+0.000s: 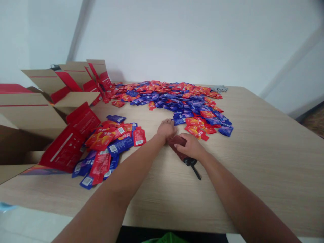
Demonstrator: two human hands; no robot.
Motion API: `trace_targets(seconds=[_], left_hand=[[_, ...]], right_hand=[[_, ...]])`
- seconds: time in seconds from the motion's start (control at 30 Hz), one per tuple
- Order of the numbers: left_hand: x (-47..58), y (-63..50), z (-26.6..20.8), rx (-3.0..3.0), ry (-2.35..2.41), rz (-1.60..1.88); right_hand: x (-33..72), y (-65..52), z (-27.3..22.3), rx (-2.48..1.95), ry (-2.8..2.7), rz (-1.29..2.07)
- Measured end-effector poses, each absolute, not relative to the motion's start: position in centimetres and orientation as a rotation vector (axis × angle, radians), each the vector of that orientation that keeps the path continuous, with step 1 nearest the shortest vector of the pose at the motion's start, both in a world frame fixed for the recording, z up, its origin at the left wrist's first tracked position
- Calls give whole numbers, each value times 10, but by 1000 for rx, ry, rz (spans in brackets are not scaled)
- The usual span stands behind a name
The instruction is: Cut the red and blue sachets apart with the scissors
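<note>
Green cloth at bottom edge, bare forearms past it. Right hand grips a dark red device with a black end, mid-bench. Left hand at its far end, can't tell if it's holding. Sachet heap just beyond; loose sachet pile left, open cartons further left. Step looks like handling the device; next move probably calls for a firm right grip, clear of the sachets.

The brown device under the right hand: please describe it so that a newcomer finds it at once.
On the pale table, find the wide heap of red and blue packets by the wall. Nearer the wearer, the right hand grips the brown device. Unlike the bright packets, it is dark, with a thin black rod.
</note>
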State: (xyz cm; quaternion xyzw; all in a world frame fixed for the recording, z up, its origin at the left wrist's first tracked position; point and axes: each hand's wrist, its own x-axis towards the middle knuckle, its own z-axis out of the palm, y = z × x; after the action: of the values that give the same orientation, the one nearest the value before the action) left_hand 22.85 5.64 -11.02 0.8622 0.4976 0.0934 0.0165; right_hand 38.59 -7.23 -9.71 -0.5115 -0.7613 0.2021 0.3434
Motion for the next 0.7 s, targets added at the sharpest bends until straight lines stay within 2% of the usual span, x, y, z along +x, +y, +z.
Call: trace_targets(seconds=[0.27,0.43,0.57,0.7], left_hand=[[186,-58,-94,2740,1498,225],[175,-127,-76,2737,1457,349],[178,-133,-74,2747,1292,433],[180,-117,-82,2730,1197,493]], right_hand=[[385,-84,-88,-1150,-1961,694],[382,-80,-91,-1399,-1828,502],[380,-78,-91,-1447,-1863,449],[380,-79,-93,-1280,-2000,395]])
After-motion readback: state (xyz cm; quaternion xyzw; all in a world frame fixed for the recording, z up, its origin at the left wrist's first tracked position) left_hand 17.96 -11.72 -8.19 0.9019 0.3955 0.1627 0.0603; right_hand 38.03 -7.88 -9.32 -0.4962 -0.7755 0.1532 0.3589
